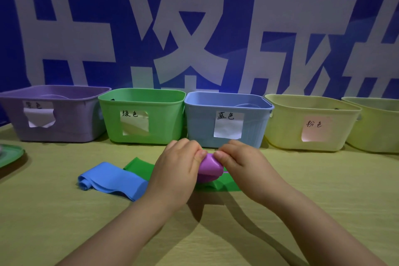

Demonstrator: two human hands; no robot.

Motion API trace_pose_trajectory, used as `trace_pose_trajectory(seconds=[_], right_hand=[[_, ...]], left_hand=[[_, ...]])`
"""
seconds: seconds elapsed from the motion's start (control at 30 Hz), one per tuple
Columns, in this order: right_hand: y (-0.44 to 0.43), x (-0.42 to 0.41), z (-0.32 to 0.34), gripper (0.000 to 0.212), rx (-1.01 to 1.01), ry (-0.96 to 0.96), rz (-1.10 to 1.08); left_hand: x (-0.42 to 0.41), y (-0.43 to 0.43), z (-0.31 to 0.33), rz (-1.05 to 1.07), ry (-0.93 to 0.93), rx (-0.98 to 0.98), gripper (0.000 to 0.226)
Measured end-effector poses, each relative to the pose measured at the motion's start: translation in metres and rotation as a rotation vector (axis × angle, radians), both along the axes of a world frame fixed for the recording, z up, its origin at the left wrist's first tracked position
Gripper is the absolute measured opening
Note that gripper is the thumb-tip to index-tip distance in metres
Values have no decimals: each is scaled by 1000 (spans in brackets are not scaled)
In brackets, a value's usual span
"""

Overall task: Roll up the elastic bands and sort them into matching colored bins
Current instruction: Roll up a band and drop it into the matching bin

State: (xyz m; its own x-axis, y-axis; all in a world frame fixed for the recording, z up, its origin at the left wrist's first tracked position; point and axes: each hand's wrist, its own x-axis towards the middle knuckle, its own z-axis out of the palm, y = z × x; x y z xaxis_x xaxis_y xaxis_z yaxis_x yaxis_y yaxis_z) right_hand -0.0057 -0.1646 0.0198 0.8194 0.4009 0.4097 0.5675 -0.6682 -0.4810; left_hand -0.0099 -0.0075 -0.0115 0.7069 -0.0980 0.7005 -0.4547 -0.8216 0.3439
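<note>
Holding a rolled-up purple band (pixel 209 167) between the left hand (pixel 177 170) and the right hand (pixel 239 162). Gripping it from both sides with curled fingers, the fingertips nearly meeting on top of the roll. Sitting right in the middle between the two hands and touching both, low over the bench (pixel 313 183), just in front of the blue bin (pixel 200 125). Hard to tell whether resting on the bench or lifted a little.

Right under the roll and the hands, flat on the bench, a green band (pixel 140 167). Just left of the left hand, a blue band (pixel 112 179), loose and wavy, partly on top of the green one.

Along the back, in a row from left to right: a purple bin (pixel 71 125), a green bin (pixel 162 121), the blue bin, then two yellow bins (pixel 285 125), each of the first four with a paper label.
</note>
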Motion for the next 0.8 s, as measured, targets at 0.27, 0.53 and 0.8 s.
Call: trace_pose_trajectory(seconds=[0.27,0.53,0.8], right_hand=[[3,3,-8,4,214,43,37],[1,2,-6,8,171,-1,16],[2,-4,0,7,30,-63,16]], left_hand=[[4,0,-3,-73,-58,-11,30],[3,1,0,-140,-24,-26,37],[2,3,2,-187,-79,2,19]])
